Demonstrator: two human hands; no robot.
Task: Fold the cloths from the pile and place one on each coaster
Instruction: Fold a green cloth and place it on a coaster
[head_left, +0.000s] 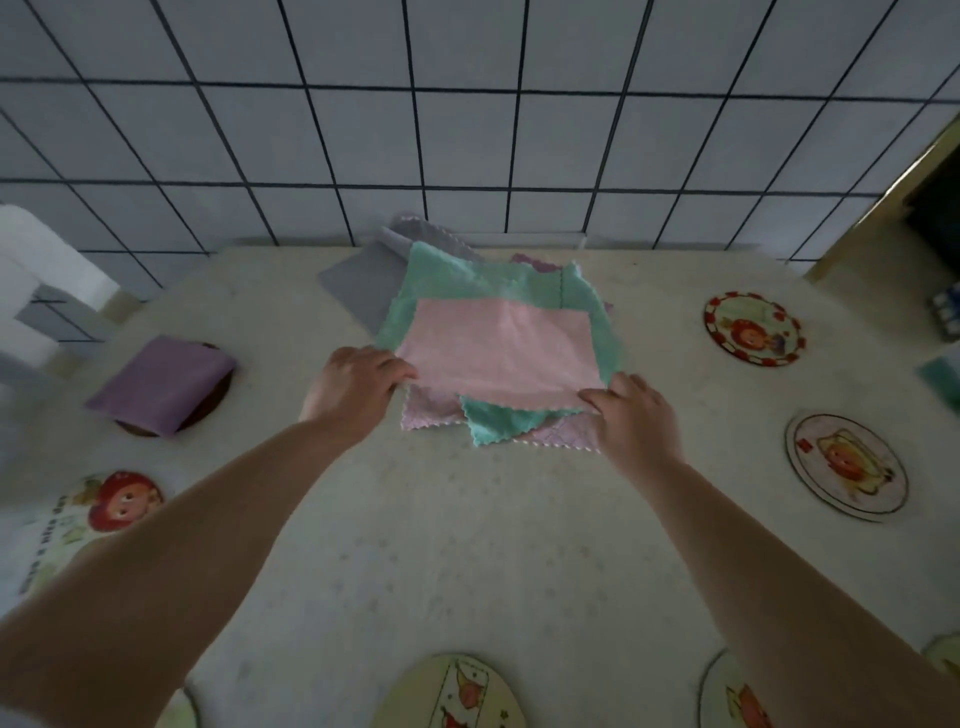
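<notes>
Both hands, left hand (358, 382) and right hand (631, 410), pinch the near corners of the pink cloth (501, 351) atop the pile (441, 280) at the table's far edge; lifting risks dragging the clinging teal cloth (498, 421) beneath.

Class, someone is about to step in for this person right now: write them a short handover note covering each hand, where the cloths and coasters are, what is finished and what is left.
Left hand pinches the near left corner of the pink cloth; right hand pinches its near right corner.
The pink cloth lies flat on top of the pile at the table's middle, apparently folded once.
Done: one folded purple cloth sits on the dark coaster at left.
Left: finish folding the pink cloth and set it on a bare coaster, such as the far right coaster or the near right coaster; then fold the remaining cloths likewise.
</notes>
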